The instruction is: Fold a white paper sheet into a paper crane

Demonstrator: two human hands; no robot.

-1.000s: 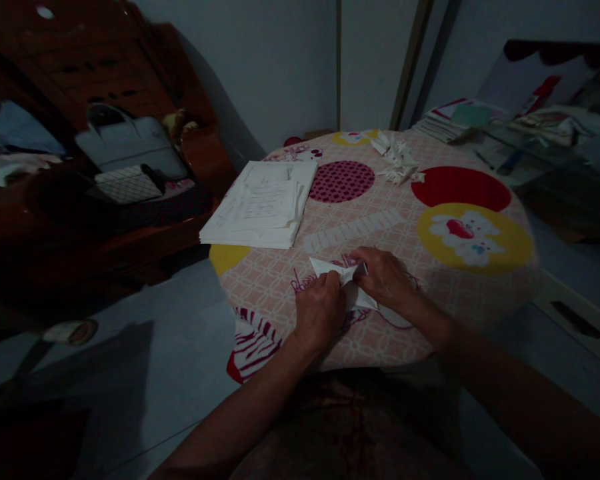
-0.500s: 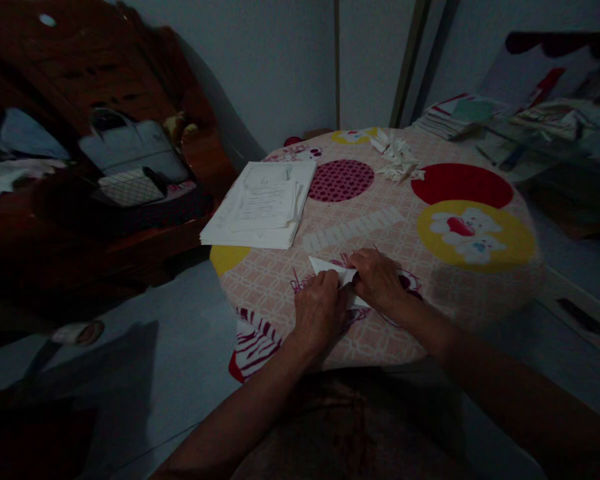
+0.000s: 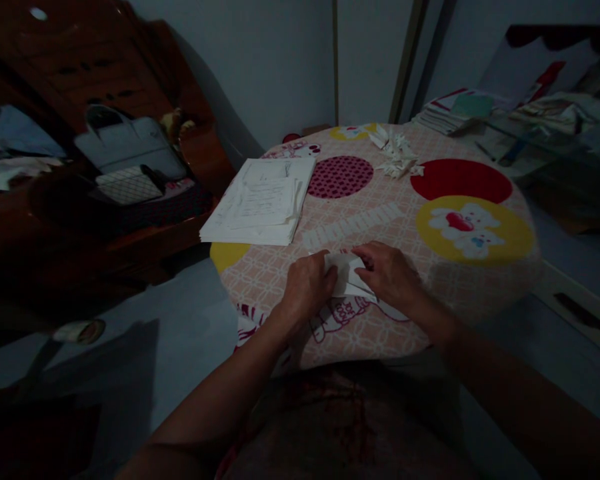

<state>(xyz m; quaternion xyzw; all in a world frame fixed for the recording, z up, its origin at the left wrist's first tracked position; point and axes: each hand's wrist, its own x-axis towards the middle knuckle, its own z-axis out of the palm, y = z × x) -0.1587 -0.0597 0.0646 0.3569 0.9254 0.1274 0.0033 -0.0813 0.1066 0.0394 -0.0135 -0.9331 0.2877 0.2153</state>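
A small folded sheet of white paper [image 3: 347, 277] lies low over the near part of the round table, between my hands. My left hand [image 3: 307, 280] grips its left side, thumb on top and fingers behind. On the other side, my right hand [image 3: 385, 270] pinches the paper's upper right part between thumb and fingers. A crease or layered edge runs toward the lower right corner of the paper. My fingertips behind the paper are partly hidden.
A stack of white papers [image 3: 260, 200] with printed sheets on top lies at the table's left. Folded white paper pieces [image 3: 395, 153] are heaped at the back. The patterned tablecloth [image 3: 460, 293] covers the table. Left stands a wooden seat with a handbag [image 3: 130, 147].
Both hands have shifted apart and re-gripped the paper. Its pointed left corner no longer sticks up; more of its flat face now shows between the hands.
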